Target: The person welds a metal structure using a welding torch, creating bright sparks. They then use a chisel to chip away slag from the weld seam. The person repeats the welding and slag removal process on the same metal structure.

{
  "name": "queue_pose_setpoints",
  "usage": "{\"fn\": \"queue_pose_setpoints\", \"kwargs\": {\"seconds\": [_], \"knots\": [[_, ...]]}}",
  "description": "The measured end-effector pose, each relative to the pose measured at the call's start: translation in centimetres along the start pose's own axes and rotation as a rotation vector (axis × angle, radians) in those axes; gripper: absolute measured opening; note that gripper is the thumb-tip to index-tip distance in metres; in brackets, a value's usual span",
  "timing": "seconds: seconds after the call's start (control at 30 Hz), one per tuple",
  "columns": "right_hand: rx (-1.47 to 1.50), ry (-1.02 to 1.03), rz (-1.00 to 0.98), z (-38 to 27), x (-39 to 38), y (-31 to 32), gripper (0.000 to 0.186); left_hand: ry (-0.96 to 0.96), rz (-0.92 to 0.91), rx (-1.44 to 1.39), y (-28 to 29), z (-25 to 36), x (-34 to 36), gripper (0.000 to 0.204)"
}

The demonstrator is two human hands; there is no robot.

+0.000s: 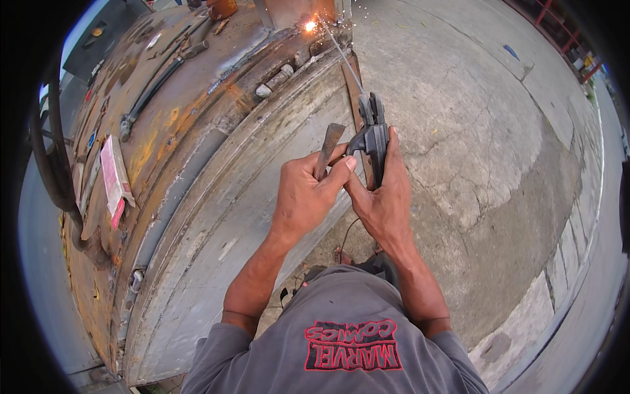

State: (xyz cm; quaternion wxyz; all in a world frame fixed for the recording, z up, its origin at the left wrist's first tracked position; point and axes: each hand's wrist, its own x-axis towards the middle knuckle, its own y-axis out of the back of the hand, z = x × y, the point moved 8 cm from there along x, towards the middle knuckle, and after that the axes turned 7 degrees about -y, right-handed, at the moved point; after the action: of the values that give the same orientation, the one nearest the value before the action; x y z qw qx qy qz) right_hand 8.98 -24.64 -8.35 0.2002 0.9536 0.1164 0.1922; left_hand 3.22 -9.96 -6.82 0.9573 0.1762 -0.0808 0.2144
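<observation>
Grey shirt nearest the camera. Right hand grips black electrode holder; left hand clenches chipping hammer. Rod arcs at rusty steel frame far edge. Risk: bare hands, sparks could burn.

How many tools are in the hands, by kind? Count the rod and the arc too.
Electrode holder, black, in the right hand: 1
Welding rod clamped in the holder: 1
Flat rusty metal tool in the left hand: 1
Bright arc with sparks at the rod tip: 1
Total: 4
</observation>
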Motion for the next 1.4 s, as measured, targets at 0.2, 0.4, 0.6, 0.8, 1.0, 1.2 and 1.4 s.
{"fn": "queue_pose_setpoints", "kwargs": {"seconds": [0.2, 0.4, 0.6, 0.8, 1.0, 1.2, 1.4], "knots": [[-0.051, -0.009, -0.022, -0.2, 0.2, 0.2, 0.099, -0.008, 0.004, -0.002, 0.0, -0.3, 0.1, 0.041], [-0.008, -0.109, -0.082, 0.1, 0.2, 0.0, 0.097, 0.038, -0.004, 0.006, -0.2, -0.3, -0.1, 0.036], [-0.025, -0.079, -0.071, 0.4, 0.3, -0.2, 0.094, 0.075, -0.018, 0.015, 0.0, 0.0, -0.3, 0.034], [0.027, -0.118, -0.103, 0.2, 0.5, -0.3, 0.093, 0.014, 0.027, 0.003, 0.2, -0.7, -0.1, 0.042], [0.011, -0.104, -0.088, 0.4, 0.4, -0.6, 0.093, -0.015, 0.015, 0.061, 0.4, -0.5, 0.0, 0.043], [0.01, -0.092, -0.08, 0.1, 0.5, -0.6, 0.093, -0.014, 0.027, 0.019, 0.4, -0.1, 0.1, 0.043], [-0.015, -0.054, -0.063, 0.1, 0.3, -0.7, 0.091, 0.028, 0.0, 0.07, 0.6, -0.5, -0.1, 0.038]]}}
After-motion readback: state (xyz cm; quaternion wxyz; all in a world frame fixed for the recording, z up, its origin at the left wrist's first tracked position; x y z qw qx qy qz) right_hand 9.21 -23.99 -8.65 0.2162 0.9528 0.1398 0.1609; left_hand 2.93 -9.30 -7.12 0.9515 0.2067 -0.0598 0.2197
